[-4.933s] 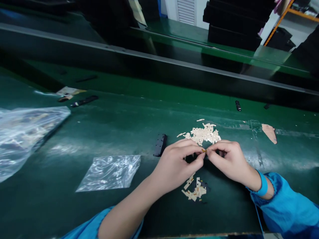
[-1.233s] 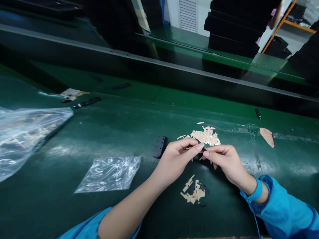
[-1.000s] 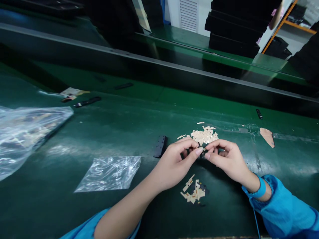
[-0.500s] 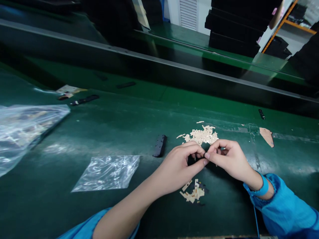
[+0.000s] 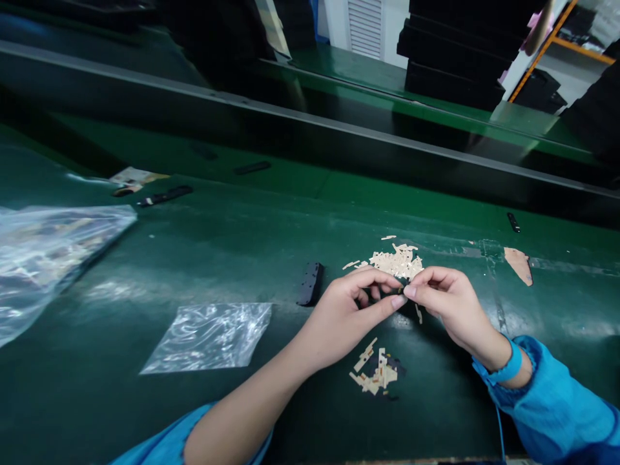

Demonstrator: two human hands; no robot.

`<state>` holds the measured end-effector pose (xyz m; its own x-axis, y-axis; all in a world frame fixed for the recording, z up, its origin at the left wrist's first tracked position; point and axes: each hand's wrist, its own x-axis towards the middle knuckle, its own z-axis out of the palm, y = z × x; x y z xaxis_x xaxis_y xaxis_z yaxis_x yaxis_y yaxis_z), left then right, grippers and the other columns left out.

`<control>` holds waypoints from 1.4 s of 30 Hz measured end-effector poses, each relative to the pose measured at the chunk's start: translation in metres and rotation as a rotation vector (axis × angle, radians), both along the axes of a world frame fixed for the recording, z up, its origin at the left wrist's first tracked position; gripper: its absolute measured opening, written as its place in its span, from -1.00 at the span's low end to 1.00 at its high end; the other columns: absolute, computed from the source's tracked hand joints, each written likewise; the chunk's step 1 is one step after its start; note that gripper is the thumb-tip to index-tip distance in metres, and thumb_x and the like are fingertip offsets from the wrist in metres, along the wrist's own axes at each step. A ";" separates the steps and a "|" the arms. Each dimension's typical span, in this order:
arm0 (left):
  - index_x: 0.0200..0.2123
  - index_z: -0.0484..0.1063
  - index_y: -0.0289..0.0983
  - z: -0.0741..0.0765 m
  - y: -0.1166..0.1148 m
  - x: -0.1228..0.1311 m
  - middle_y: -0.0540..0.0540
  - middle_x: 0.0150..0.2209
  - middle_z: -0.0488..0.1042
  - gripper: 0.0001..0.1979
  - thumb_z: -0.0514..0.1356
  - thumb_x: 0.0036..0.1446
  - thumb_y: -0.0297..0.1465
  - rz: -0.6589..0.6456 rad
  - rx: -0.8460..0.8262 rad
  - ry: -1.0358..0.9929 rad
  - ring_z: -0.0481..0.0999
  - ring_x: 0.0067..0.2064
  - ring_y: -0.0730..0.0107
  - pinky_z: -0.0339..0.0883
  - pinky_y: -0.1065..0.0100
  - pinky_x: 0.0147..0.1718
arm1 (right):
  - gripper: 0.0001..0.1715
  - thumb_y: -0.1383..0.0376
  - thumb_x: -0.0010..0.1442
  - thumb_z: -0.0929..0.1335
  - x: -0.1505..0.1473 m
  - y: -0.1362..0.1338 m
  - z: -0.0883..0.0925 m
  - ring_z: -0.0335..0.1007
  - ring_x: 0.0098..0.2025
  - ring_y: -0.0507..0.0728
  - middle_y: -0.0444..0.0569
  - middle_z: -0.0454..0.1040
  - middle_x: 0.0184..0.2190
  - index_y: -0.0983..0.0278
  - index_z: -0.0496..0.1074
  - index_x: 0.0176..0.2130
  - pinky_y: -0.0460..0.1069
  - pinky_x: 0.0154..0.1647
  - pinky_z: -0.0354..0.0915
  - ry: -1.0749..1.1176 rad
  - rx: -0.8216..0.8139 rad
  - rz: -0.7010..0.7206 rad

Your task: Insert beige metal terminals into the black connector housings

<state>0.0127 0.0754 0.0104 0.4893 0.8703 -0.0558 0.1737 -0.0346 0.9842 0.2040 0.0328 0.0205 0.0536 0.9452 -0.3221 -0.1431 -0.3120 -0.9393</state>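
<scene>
Cream cutouts (image 5: 394, 263) lay beyond, mixed scraps (image 5: 384, 376) nearer. The right hand (image 5: 448, 298) pinched a tiny dark piece (image 5: 407, 281), long axis unclear; whether the left hand (image 5: 346, 311) gripped, I couldn't tell.

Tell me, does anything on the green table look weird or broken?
Yes, the pinkish-tan patch right of the pale pile looks odd: its shape is uneven and its colour doesn't match the green table. I can't tell whether it's a scrap or damage.
</scene>
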 end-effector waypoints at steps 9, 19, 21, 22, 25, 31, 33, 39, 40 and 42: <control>-0.37 0.54 -0.24 0.002 0.001 -0.003 -0.06 -0.32 0.48 -0.88 0.32 0.20 -0.34 -0.121 -0.112 -0.153 0.47 -0.29 0.35 0.41 0.31 -0.29 | -0.65 0.16 -0.14 0.67 -0.007 0.000 0.002 0.05 -0.59 -0.05 -0.24 0.33 -0.64 0.27 0.56 -0.49 -0.10 -0.59 0.01 0.087 -0.057 0.002; -0.37 0.53 -0.23 0.001 0.002 -0.003 -0.05 -0.33 0.49 -0.85 0.29 0.23 -0.31 -0.083 -0.036 -0.072 0.46 -0.29 0.34 0.36 0.31 -0.30 | -0.66 0.18 -0.08 0.66 -0.002 -0.003 -0.003 0.20 -0.51 -0.02 -0.18 0.43 -0.52 0.25 0.59 -0.35 -0.10 -0.52 0.14 -0.001 0.056 0.014; -0.37 0.53 -0.23 0.001 0.001 -0.003 -0.05 -0.33 0.49 -0.85 0.29 0.23 -0.32 -0.086 -0.039 -0.066 0.46 -0.29 0.35 0.35 0.31 -0.29 | -0.68 0.18 -0.07 0.66 -0.003 -0.004 -0.002 0.21 -0.49 0.00 -0.17 0.43 -0.53 0.26 0.58 -0.38 -0.09 -0.48 0.16 -0.037 0.086 0.014; -0.38 0.53 -0.23 0.000 0.001 -0.003 -0.04 -0.33 0.48 -0.85 0.29 0.23 -0.32 -0.088 -0.042 -0.062 0.45 -0.29 0.35 0.34 0.31 -0.29 | -0.68 0.17 -0.06 0.65 -0.003 -0.004 -0.002 0.21 -0.49 0.00 -0.17 0.43 -0.53 0.26 0.58 -0.40 -0.09 -0.48 0.16 -0.050 0.097 0.016; -0.38 0.53 -0.23 0.000 0.001 -0.003 -0.04 -0.33 0.48 -0.85 0.29 0.23 -0.31 -0.095 -0.049 -0.052 0.44 -0.29 0.36 0.33 0.31 -0.30 | -0.72 0.18 -0.02 0.62 -0.004 -0.004 -0.001 0.17 -0.51 -0.01 -0.18 0.41 -0.55 0.26 0.56 -0.43 -0.08 -0.48 0.14 -0.064 0.106 0.024; -0.39 0.54 -0.24 0.003 0.001 -0.004 -0.04 -0.34 0.48 -0.86 0.31 0.20 -0.33 -0.095 -0.067 -0.074 0.45 -0.31 0.37 0.34 0.33 -0.32 | -0.78 0.20 0.00 0.59 -0.004 -0.004 -0.003 0.18 -0.50 0.01 -0.15 0.44 -0.54 0.25 0.58 -0.43 -0.06 -0.46 0.14 -0.079 0.114 0.008; -0.38 0.57 -0.24 0.004 0.001 -0.004 -0.04 -0.34 0.48 -0.87 0.33 0.18 -0.32 -0.094 -0.114 -0.091 0.45 -0.31 0.37 0.34 0.33 -0.31 | -0.78 0.19 0.00 0.60 -0.004 -0.004 -0.003 0.17 -0.50 0.01 -0.15 0.44 -0.55 0.25 0.59 -0.44 -0.06 -0.46 0.14 -0.082 0.124 -0.012; -0.15 0.66 -0.24 0.002 0.006 -0.003 -0.01 -0.39 0.53 -0.75 0.40 0.10 -0.29 -0.061 -0.369 -0.145 0.40 -0.39 0.46 0.30 0.40 -0.36 | -0.77 0.17 0.04 0.59 -0.004 -0.007 -0.003 0.20 -0.51 0.01 -0.12 0.50 -0.53 0.25 0.60 -0.43 -0.06 -0.47 0.15 -0.069 0.144 -0.015; -0.19 0.66 -0.25 0.001 0.007 -0.003 -0.01 -0.39 0.53 -0.77 0.41 0.10 -0.28 -0.062 -0.388 -0.167 0.38 -0.41 0.48 0.28 0.42 -0.38 | -0.76 0.16 0.04 0.60 -0.005 -0.008 -0.002 0.22 -0.51 0.01 -0.11 0.52 -0.52 0.26 0.61 -0.43 -0.07 -0.47 0.16 -0.058 0.135 -0.001; -0.27 0.65 -0.26 -0.001 0.008 -0.004 -0.01 -0.38 0.54 -0.80 0.43 0.09 -0.27 -0.082 -0.419 -0.217 0.36 -0.41 0.50 0.24 0.44 -0.41 | -0.75 0.16 0.01 0.62 -0.006 -0.009 -0.001 0.23 -0.52 0.00 -0.11 0.53 -0.52 0.25 0.62 -0.44 -0.07 -0.48 0.16 -0.018 0.106 0.028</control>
